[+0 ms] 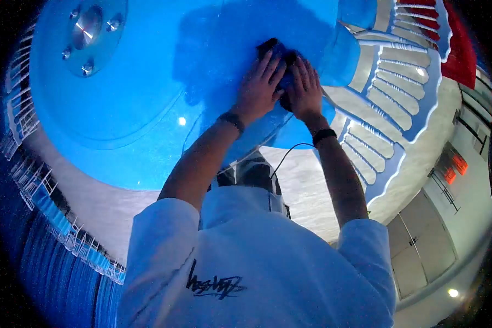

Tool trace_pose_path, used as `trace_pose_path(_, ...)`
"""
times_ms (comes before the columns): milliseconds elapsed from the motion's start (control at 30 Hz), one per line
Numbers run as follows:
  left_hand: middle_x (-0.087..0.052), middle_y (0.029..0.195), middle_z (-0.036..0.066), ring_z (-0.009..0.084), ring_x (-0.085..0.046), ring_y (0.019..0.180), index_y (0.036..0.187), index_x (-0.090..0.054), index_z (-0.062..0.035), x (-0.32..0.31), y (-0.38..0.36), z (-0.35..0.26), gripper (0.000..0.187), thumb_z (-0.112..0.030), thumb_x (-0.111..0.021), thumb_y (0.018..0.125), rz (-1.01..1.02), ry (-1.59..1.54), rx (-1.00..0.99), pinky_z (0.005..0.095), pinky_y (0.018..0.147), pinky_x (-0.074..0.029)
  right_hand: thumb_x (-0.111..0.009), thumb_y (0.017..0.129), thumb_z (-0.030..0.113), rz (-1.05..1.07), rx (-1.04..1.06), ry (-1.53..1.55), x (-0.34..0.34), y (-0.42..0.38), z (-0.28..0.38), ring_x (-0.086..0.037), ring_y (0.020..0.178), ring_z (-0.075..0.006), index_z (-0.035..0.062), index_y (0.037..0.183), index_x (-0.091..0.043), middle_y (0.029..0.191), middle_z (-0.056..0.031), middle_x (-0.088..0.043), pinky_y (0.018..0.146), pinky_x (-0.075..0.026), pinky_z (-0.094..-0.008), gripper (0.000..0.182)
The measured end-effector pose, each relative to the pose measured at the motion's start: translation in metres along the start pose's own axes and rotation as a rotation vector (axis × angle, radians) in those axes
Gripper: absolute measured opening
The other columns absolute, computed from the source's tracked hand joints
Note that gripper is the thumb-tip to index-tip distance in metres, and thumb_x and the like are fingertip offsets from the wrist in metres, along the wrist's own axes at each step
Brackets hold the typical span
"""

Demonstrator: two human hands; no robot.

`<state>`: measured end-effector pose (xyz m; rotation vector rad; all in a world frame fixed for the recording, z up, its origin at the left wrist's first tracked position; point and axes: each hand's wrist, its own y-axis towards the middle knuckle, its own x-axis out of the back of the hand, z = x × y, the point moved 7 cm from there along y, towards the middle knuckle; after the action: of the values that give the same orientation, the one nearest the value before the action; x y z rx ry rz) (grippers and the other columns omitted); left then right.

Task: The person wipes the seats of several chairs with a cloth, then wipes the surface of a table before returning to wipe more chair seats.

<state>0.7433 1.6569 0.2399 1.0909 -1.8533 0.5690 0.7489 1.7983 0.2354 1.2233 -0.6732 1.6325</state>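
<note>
On a table with a glossy blue cover [136, 109], my two hands work close together on a bunched dark cloth-like thing [284, 79], whose exact kind I cannot make out. My left hand [259, 87] lies over its left side, fingers stretched forward and pressed on it. From the right, my right hand [305, 87] holds it the same way, fingertips pointing away from me. Dark folds show between the hands and beyond the left fingertips. The palms and undersides of the fingers are hidden.
White chairs with spindle backs [399, 90] stand close against the table on the right. A round turntable piece with shiny metal knobs [87, 33] is at the upper left. A thin black cable [290, 153] hangs near my right wrist. Rows of chairs [60, 213] line the left.
</note>
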Motion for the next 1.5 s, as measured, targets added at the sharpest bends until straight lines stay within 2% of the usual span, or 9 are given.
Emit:
trace_pose_path(333,-0.038,0.164,0.018,0.0379,-0.025,0.156,0.150,-0.053,-0.0105,0.003,0.089,0.022,0.066,-0.029,-0.071,0.089,-0.214,-0.071,0.028,0.0552,0.126,-0.023,-0.075,0.085,0.044,-0.128,0.061,-0.148,0.005,0.083,-0.072,-0.036,0.149,-0.0418,0.0070,0.158,-0.038,0.166,-0.0173,-0.035,0.124,-0.028,-0.0549,0.089)
trace_pose_path(433,-0.039,0.162,0.020,0.0422,-0.032,0.153,0.148,-0.054,-0.0095,0.011,0.046,0.023,0.063,-0.018,-0.070,0.087,-0.245,-0.087,0.118,0.0571,0.124,-0.028,-0.062,0.096,0.029,-0.176,0.108,-0.192,0.016,0.115,-0.076,-0.036,0.149,-0.0413,0.0036,0.158,-0.035,0.165,-0.0179,-0.036,0.123,-0.030,-0.0535,0.072)
trace_pose_path(633,-0.035,0.165,0.022,0.0460,-0.031,0.152,0.153,-0.048,-0.0128,0.051,-0.141,0.035,0.064,-0.010,-0.063,0.091,-0.096,-0.097,0.352,0.0598,0.122,-0.027,-0.062,0.088,0.020,-0.254,-0.237,-0.244,0.004,0.185,-0.090,-0.047,0.140,-0.0388,0.0079,0.153,-0.045,0.157,-0.0120,-0.048,0.114,-0.041,-0.0524,0.068)
trace_pose_path(733,-0.029,0.168,0.020,0.0434,-0.026,0.155,0.158,-0.043,-0.0133,0.062,-0.227,0.045,0.065,-0.017,-0.060,0.096,0.034,0.092,0.549,0.0590,0.123,-0.025,-0.069,0.089,0.022,-0.386,-0.028,-0.242,-0.037,0.176,-0.045,-0.048,0.138,-0.0392,0.0127,0.153,-0.047,0.150,-0.0170,-0.053,0.113,-0.039,-0.0554,0.068)
trace_pose_path(1000,-0.032,0.167,0.020,0.0417,-0.036,0.150,0.155,-0.047,-0.0114,0.065,-0.283,0.048,0.057,-0.020,-0.057,0.099,-0.115,0.076,0.494,0.0558,0.118,-0.034,-0.064,0.081,0.019,-0.022,0.118,-0.044,-0.073,0.078,0.175,-0.035,0.150,-0.0398,0.0203,0.158,-0.044,0.164,-0.0089,-0.040,0.118,-0.033,-0.0584,0.079)
trace_pose_path(1133,-0.047,0.156,0.022,0.0446,-0.051,0.133,0.148,-0.053,-0.0089,0.068,-0.282,0.059,0.054,-0.018,-0.060,0.096,-0.025,-0.008,0.574,0.0569,0.106,-0.044,-0.063,0.090,0.028,0.119,0.102,0.110,-0.130,0.002,0.234,-0.035,0.150,-0.0417,0.0141,0.156,-0.045,0.164,-0.0108,-0.038,0.118,-0.033,-0.0593,0.070)
trace_pose_path(1233,-0.062,0.127,0.024,0.0441,-0.058,0.117,0.135,-0.059,-0.0037,0.058,-0.321,0.075,0.054,-0.015,-0.069,0.083,-0.188,-0.124,0.594,0.0547,0.097,-0.049,-0.063,0.092,0.029,0.104,0.133,0.094,-0.080,-0.045,0.295,-0.038,0.147,-0.0428,0.0085,0.151,-0.050,0.160,-0.0132,-0.043,0.116,-0.034,-0.0605,0.064)
trace_pose_path(1333,-0.060,0.128,0.026,0.0446,-0.058,0.114,0.132,-0.060,-0.0033,0.079,-0.342,0.059,0.055,-0.018,-0.071,0.081,-0.293,0.093,0.571,0.0553,0.097,-0.048,-0.065,0.090,0.030,0.100,0.143,0.125,-0.082,-0.085,0.319,-0.040,0.144,-0.0435,0.0039,0.147,-0.053,0.157,-0.0162,-0.045,0.115,-0.035,-0.0600,0.063)
trace_pose_path(1500,-0.042,0.153,0.033,0.0494,-0.043,0.140,0.154,-0.041,-0.0012,0.042,-0.367,0.022,0.076,-0.024,-0.069,0.087,-0.043,0.083,0.418,0.0579,0.112,-0.040,-0.064,0.091,0.029,0.275,0.148,0.231,-0.078,-0.126,0.311,-0.041,0.144,-0.0425,0.0028,0.145,-0.053,0.156,-0.0175,-0.046,0.119,-0.034,-0.0539,0.061)
